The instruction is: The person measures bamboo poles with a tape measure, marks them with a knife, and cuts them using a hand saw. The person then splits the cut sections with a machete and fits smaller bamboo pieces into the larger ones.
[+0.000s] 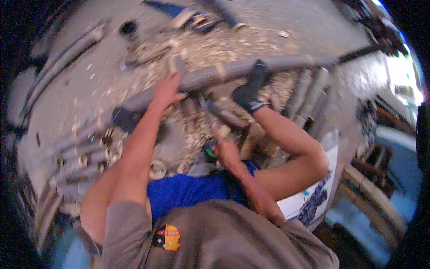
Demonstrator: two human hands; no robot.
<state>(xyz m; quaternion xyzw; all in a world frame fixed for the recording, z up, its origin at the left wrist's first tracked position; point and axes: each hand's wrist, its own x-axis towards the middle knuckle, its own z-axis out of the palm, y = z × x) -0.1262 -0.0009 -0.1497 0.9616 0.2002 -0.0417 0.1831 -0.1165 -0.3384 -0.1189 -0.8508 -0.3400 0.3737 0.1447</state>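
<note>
A long grey-brown wooden pole (210,76) lies across the floor in front of me. My left hand (168,91) rests on it, fingers stretched over its top and thumb apart. Just beyond those fingers is a pale wooden block (176,65). Nearer my body, my right hand (226,151) is closed round a hand tool (219,130). Its narrow pale part points toward the pole, but motion blur hides its exact kind. My dark-covered right foot (251,87) presses against the pole, and my other dark shoe (126,117) is by its left part.
Wood chips (242,42) cover the floor around the pole. More cut poles (307,96) lie at the right, and several pieces (83,154) at the left. A long curved pole (67,58) lies far left. Blue-handled tools (201,20) are at the back. A white board (304,201) is beside my right thigh.
</note>
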